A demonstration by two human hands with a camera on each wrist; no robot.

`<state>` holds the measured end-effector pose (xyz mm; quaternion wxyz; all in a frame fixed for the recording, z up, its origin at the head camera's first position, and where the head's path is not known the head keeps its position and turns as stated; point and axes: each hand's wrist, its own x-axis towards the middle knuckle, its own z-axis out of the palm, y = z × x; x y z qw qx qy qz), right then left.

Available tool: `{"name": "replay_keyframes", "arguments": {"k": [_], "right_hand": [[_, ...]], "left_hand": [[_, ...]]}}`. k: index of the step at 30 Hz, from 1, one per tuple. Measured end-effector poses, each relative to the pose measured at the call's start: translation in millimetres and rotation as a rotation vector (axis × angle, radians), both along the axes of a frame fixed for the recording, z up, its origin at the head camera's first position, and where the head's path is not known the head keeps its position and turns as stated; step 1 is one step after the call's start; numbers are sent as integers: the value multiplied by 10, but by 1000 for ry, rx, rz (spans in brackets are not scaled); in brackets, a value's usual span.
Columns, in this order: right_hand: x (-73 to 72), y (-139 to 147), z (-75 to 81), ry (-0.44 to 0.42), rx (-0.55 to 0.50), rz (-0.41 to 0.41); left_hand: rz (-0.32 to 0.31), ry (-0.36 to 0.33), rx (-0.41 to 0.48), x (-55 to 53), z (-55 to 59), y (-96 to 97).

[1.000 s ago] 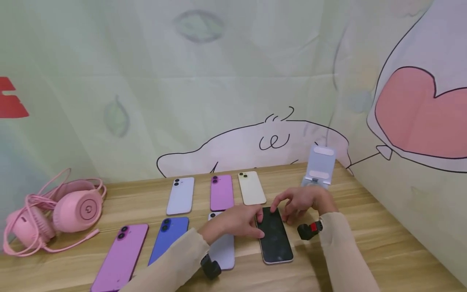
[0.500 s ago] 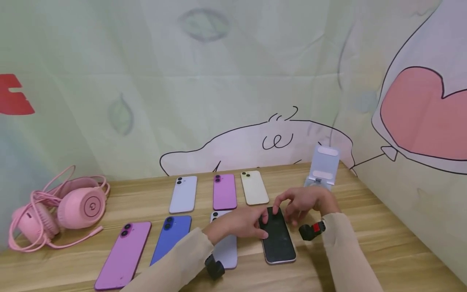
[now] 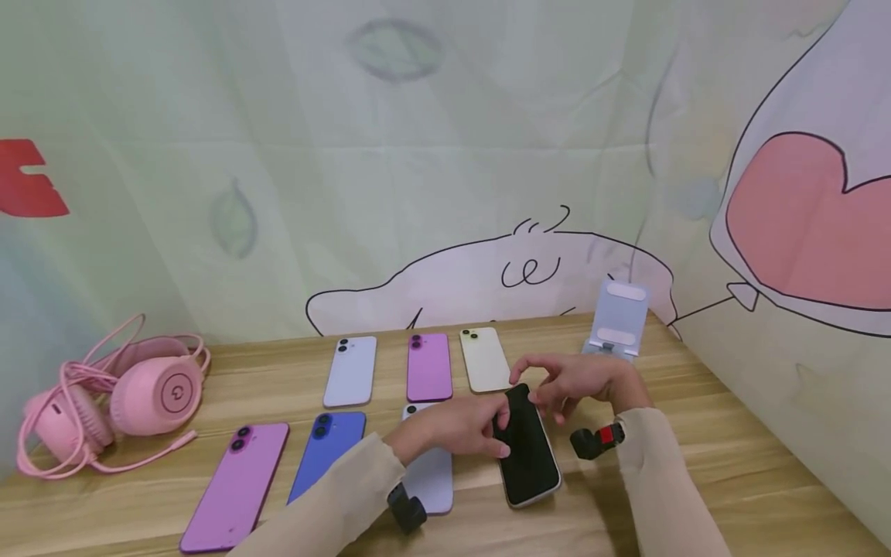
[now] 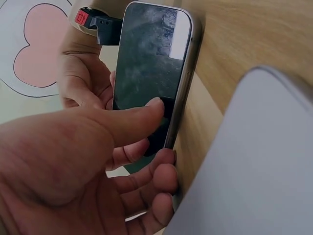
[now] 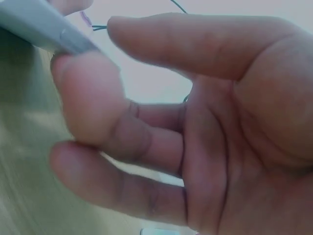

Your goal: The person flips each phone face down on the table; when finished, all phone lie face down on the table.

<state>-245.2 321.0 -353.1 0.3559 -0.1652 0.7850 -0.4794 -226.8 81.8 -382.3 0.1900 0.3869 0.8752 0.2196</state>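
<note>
A smartphone (image 3: 530, 456) with a dark screen faces up at the right front, its far end tipped up off the table. My left hand (image 3: 448, 428) grips its left side; in the left wrist view the thumb (image 4: 154, 108) lies on the smudged screen and the other fingers are curled at the edge. My right hand (image 3: 581, 381) holds the far right corner, index finger arched at the far end. In the right wrist view a bent finger (image 5: 90, 98) supports the phone's edge (image 5: 61, 32) from below, while the thumb (image 5: 171, 41) stands apart from it.
Several phones lie face down: pale blue (image 3: 350, 371), pink (image 3: 429, 367), cream (image 3: 485, 360), large pink (image 3: 235, 487), blue (image 3: 327, 451), and a white one (image 3: 431, 480) under my left forearm. A folding stand (image 3: 619, 317) stands behind my right hand. Pink headphones (image 3: 155, 396) lie at far left.
The phone's far end has risen and its body has turned slightly. My right index finger has moved from the screen to the far edge. The left hand keeps its place.
</note>
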Motion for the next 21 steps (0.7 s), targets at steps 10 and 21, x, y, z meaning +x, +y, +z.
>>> {"name": "replay_keyframes", "arguments": {"k": [10,21], "right_hand": [[4,22,41,45,-80,35],[18,-49,73,62,-175,62]], "left_hand": [[21,-53,70,27,43,-3],[136,-169,117,40,149,-27]]}}
